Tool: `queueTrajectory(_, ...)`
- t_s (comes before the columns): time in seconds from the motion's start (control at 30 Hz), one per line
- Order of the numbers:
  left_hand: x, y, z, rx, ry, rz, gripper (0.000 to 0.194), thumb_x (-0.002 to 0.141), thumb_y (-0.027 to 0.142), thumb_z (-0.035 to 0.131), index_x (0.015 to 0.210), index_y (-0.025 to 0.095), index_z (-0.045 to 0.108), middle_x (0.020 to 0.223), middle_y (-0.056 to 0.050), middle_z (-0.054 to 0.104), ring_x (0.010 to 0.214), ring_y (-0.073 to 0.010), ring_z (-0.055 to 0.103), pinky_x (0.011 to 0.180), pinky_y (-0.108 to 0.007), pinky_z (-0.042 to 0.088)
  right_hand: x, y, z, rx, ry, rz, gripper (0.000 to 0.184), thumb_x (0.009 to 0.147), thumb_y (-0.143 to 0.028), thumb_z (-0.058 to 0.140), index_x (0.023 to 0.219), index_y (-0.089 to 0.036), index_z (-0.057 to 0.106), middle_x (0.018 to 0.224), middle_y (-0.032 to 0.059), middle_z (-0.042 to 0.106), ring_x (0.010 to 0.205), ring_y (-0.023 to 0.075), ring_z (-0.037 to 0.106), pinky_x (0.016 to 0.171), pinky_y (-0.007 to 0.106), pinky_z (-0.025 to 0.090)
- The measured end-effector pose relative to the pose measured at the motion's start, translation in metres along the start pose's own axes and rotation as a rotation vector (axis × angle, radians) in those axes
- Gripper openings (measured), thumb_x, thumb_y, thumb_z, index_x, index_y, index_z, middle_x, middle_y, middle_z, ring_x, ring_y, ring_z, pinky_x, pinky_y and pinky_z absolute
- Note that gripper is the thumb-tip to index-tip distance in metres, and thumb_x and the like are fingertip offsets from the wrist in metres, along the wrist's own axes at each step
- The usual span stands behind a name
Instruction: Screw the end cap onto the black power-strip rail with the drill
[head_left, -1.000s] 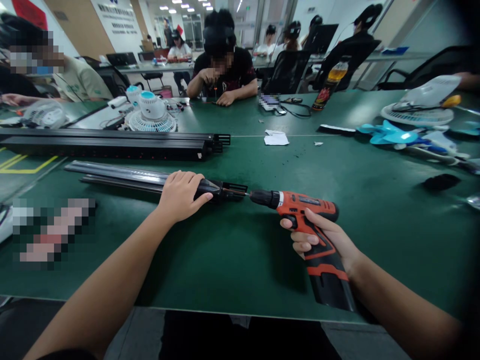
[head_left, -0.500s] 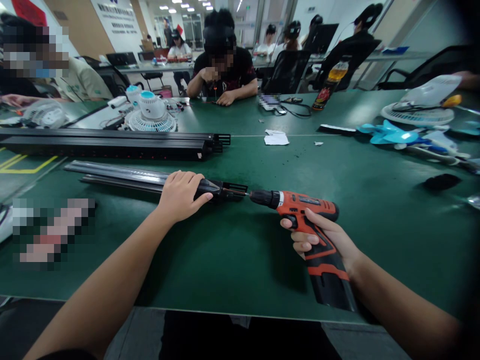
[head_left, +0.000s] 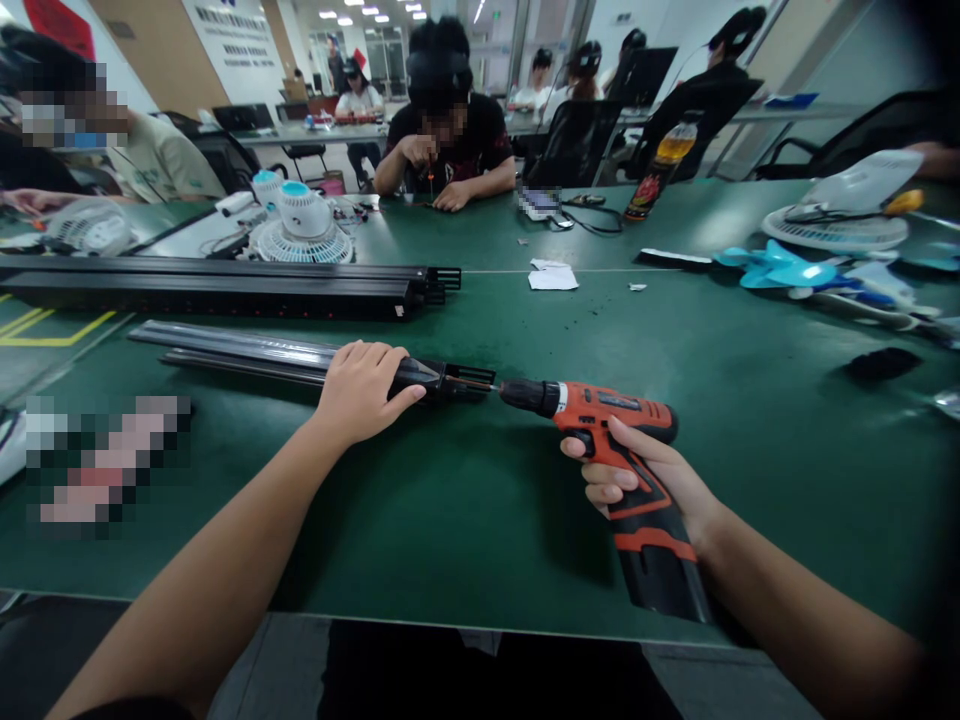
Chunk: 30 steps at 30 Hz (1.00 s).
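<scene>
My left hand (head_left: 367, 390) is wrapped over a long black profile (head_left: 247, 350) lying on the green table, close to its right end. That end carries a black slotted bracket (head_left: 469, 382). In my right hand (head_left: 652, 465) is a red and black cordless drill (head_left: 615, 410), gripped by its handle with the index finger at the trigger. The drill points left, and its thin bit reaches into the bracket end. The exact spot where the tip meets the part is too small to make out.
More long black profiles (head_left: 225, 290) lie behind. Fan parts (head_left: 300, 225) stand at the back left; blue fan blades (head_left: 787, 265) and a white fan cage (head_left: 840, 225) lie right. A paper scrap (head_left: 553, 275) and a drink bottle (head_left: 664, 170) are on the table. A person (head_left: 450, 130) sits opposite.
My hands, the drill and the profile stay practically in place. The person at the far left has shifted their head slightly.
</scene>
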<state>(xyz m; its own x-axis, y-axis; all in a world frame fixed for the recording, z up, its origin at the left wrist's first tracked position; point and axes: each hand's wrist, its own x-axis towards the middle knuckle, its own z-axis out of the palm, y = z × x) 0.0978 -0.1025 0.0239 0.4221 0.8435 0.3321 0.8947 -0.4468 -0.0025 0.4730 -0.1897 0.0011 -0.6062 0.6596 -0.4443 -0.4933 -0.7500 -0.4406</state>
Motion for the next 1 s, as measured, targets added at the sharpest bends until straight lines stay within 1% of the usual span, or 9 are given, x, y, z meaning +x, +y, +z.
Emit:
queueTrajectory(0.27, -0.0006, -0.0008, 0.0012, 0.000, 0.002, -0.007, 0.053, 0.101, 0.063, 0.042, 0.124, 0.021, 0.064, 0.120, -0.014, 0.069, 0.113, -0.0351, 0.059, 0.110, -0.054, 0.038, -0.0006, -0.0001, -0.0019, -0.047, -0.007, -0.002, 0.037, 0.089, -0.051, 0.077, 0.101, -0.018, 0.065, 0.055, -0.0072, 0.037, 0.054, 0.0113, 0.044, 0.054, 0.021, 0.043)
queueTrajectory(0.47, -0.0009, -0.0010, 0.0015, 0.016, 0.009, 0.001, 0.053, 0.101, 0.064, 0.041, 0.124, 0.022, 0.063, 0.119, -0.013, 0.069, 0.112, -0.0343, 0.059, 0.108, -0.053, 0.039, 0.0000, 0.0010, -0.0012, -0.024, -0.014, 0.003, 0.040, 0.087, -0.050, 0.081, 0.100, -0.016, 0.065, 0.054, -0.0079, 0.036, 0.055, 0.0100, 0.045, 0.054, 0.018, 0.043)
queueTrajectory(0.73, -0.0003, 0.0004, -0.0002, -0.004, -0.001, -0.005, 0.055, 0.101, 0.062, 0.041, 0.125, 0.019, 0.064, 0.120, -0.015, 0.069, 0.112, -0.0353, 0.059, 0.109, -0.054, 0.039, -0.0001, 0.0002, 0.0006, -0.004, -0.005, 0.007, 0.038, 0.087, -0.048, 0.081, 0.101, -0.016, 0.066, 0.055, -0.0072, 0.038, 0.055, 0.0100, 0.045, 0.055, 0.018, 0.044)
queueTrajectory(1.0, -0.0003, -0.0014, 0.0017, 0.005, 0.011, 0.003, 0.054, 0.101, 0.063, 0.041, 0.124, 0.020, 0.064, 0.119, -0.014, 0.069, 0.112, -0.0346, 0.059, 0.110, -0.054, 0.039, 0.0000, 0.0006, 0.0002, 0.034, -0.056, 0.019, 0.038, 0.086, -0.044, 0.083, 0.101, -0.012, 0.069, 0.054, -0.0074, 0.040, 0.055, 0.0088, 0.049, 0.056, 0.015, 0.046)
